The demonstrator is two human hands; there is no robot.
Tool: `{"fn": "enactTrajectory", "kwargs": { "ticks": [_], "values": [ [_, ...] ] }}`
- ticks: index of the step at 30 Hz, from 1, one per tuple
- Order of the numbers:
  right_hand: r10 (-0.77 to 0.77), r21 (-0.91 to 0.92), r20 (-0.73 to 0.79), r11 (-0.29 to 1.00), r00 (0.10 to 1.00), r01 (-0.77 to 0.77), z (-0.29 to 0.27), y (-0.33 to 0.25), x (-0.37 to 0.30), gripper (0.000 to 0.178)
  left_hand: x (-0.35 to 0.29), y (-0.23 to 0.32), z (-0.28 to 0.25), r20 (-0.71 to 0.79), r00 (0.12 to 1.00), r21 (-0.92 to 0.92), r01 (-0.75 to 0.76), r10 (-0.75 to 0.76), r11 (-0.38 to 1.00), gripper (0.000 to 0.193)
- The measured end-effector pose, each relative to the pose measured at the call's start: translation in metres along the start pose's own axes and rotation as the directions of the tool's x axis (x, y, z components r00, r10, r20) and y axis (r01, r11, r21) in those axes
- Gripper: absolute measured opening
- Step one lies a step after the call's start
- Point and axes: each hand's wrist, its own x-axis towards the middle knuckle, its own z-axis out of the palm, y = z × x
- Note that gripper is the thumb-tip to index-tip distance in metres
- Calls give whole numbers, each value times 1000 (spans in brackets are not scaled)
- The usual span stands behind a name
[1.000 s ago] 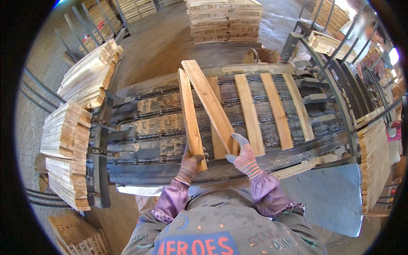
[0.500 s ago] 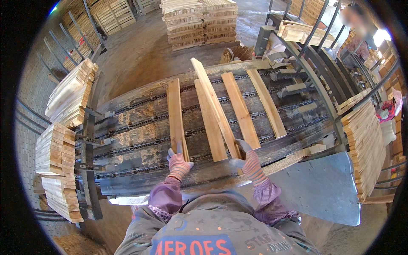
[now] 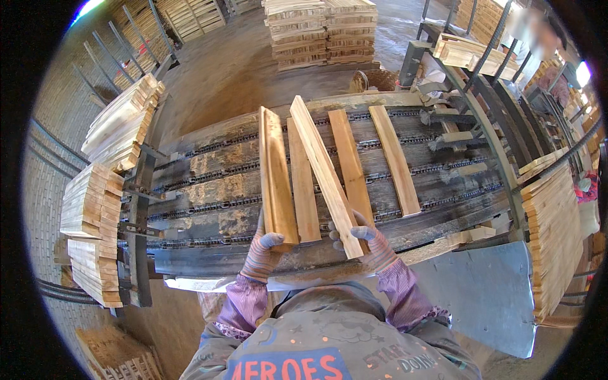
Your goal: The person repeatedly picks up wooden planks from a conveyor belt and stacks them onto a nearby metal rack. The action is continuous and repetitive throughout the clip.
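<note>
My left hand (image 3: 267, 248), in a striped knit glove, grips the near end of a wooden board (image 3: 276, 180), tilted up on its edge. Whether that is one board or two pressed together I cannot tell. Closed round the near end of a second, paler board (image 3: 322, 171) is my right hand (image 3: 362, 239); this board slants with its far end to the left. Between and under them a flat board (image 3: 304, 190) lies on the chain conveyor (image 3: 212, 183). Just right of my right hand's board rests another board (image 3: 347, 149), and farther right one more (image 3: 396, 161).
Stacked boards (image 3: 95, 202) stand against the rack on the left, and another stack (image 3: 552, 234) at the right. A metal sheet (image 3: 481, 291) slopes beside the conveyor's near right. Beyond are a tall board pile (image 3: 323, 31), a basket (image 3: 375, 80) and a co-worker (image 3: 538, 38).
My left hand has lifted its board and brought it right, toward the middle boards. My right hand has raised the near end of its slanted board. The view has shifted slightly.
</note>
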Motion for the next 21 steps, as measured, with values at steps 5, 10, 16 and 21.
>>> {"fn": "enactTrajectory", "kwargs": {
  "ticks": [5,10,16,21],
  "values": [
    [-21,-34,-109,999,994,17,5,17,11,79,-11,-17,28,52,998,12,40,-41,999,104],
    [-51,-137,-238,990,970,18,-3,41,18,81,-21,-14,38,85,990,-80,115,-109,990,109],
    [-314,-356,-254,910,915,213,10,26,-23,73,-16,10,-22,29,995,291,-99,95,952,105],
    [-431,-570,-336,801,837,184,30,54,-79,76,6,-3,-109,-58,963,830,-100,263,548,104]
  ]
}}
